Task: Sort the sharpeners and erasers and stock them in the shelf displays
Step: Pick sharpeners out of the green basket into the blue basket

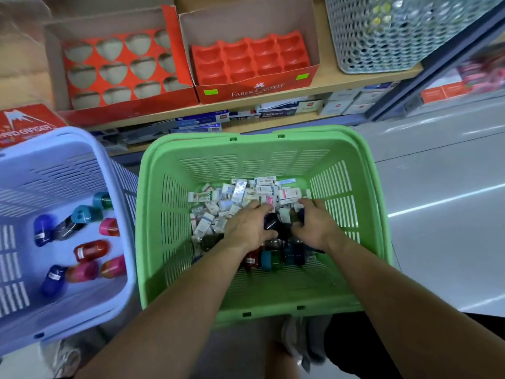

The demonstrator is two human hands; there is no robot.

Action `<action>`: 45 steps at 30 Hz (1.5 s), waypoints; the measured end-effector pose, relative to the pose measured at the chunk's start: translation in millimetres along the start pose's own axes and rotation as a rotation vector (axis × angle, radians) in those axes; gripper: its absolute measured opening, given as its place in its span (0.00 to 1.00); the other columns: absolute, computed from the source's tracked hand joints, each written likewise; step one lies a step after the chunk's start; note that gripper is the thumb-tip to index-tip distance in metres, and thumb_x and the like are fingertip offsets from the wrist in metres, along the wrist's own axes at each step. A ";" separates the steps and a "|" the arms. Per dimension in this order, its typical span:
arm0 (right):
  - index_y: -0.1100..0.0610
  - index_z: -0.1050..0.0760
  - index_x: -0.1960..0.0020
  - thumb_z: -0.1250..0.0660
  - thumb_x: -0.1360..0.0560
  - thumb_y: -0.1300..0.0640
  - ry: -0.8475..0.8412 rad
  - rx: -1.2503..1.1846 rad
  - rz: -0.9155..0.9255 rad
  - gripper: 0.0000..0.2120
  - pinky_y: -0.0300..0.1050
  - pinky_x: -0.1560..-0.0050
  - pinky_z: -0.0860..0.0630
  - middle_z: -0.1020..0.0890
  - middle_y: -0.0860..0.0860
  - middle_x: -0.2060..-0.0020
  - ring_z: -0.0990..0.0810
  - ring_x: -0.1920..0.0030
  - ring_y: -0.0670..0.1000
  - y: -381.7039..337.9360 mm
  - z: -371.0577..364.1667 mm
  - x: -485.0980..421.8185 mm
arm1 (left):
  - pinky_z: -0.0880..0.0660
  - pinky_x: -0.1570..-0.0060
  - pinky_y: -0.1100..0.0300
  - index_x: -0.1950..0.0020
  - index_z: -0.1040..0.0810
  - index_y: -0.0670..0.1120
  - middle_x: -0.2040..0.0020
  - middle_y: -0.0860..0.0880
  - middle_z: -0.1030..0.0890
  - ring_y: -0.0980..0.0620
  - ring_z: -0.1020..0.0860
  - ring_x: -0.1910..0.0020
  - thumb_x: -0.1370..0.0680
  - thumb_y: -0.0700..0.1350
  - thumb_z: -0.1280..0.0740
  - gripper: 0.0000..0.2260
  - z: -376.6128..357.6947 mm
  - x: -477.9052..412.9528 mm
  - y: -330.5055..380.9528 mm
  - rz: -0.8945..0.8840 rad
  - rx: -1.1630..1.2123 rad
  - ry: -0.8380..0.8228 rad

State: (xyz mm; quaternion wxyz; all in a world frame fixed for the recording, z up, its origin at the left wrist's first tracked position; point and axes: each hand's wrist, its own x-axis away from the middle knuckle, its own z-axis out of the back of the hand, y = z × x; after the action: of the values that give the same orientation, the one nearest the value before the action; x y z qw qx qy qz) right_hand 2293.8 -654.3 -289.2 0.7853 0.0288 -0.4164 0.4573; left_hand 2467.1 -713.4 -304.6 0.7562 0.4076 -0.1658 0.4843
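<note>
Hands in green basket (169,214).
Left hand (250,227) grip holds a dark sharpener (271,224), right hand (314,228) grip a second sharpener (300,216); erasers (246,192) beyond, blue basket (82,149) left, 2 red boxes (254,64) behind.

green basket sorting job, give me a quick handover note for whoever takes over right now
Left hand: in the green basket, gripping a dark sharpener.
Right hand: fingers curled into the same pile; hold unclear.
Done: sorted sharpeners lie in the blue basket.
Left: unsorted sharpeners sit mixed with the erasers in the green basket. Both red shelf displays, the heart-cutout box and the Faber-Castell tray, hold nothing yet.
</note>
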 end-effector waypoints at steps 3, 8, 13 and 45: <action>0.56 0.36 0.24 0.23 0.29 0.61 -0.038 -0.099 -0.045 0.37 0.48 0.33 0.27 0.25 0.58 0.36 0.22 0.39 0.58 4.9 -2.7 2.5 | 0.24 0.41 0.50 0.29 0.29 0.58 0.36 0.53 0.29 0.49 0.26 0.39 0.27 0.56 0.25 0.28 2.5 -0.5 -2.6 -0.016 0.067 -0.020; 0.54 0.34 0.32 0.23 0.29 0.61 -0.016 -0.218 0.005 0.31 0.41 0.51 0.28 0.21 0.53 0.44 0.21 0.48 0.52 1.2 -0.3 0.1 | 0.22 0.52 0.55 0.46 0.26 0.57 0.49 0.55 0.20 0.54 0.22 0.55 0.26 0.50 0.24 0.14 7.1 9.5 -9.1 -0.022 0.119 -0.004; 0.53 0.34 0.32 0.28 0.25 0.64 0.029 -0.362 0.043 0.26 0.40 0.56 0.26 0.23 0.54 0.43 0.21 0.49 0.53 -32.2 21.6 11.5 | 0.21 0.55 0.59 0.38 0.25 0.58 0.55 0.57 0.20 0.56 0.20 0.58 0.25 0.48 0.25 0.18 50.8 40.4 -6.7 0.046 0.324 0.137; 0.55 0.24 0.33 0.24 0.28 0.54 -0.152 0.085 0.720 0.24 0.48 0.39 0.25 0.20 0.54 0.40 0.20 0.41 0.56 -357.2 -88.1 85.6 | 0.28 0.47 0.62 0.34 0.24 0.46 0.41 0.50 0.20 0.49 0.21 0.44 0.27 0.47 0.23 0.23 145.6 251.5 -259.3 0.465 0.493 0.478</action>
State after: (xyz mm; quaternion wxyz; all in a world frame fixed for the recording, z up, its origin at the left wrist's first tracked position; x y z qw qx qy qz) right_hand 2634.3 -764.6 -168.5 0.5393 -0.0532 -0.4375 0.7176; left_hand 2832.7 -727.9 -171.2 0.5237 0.4043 0.0477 0.7484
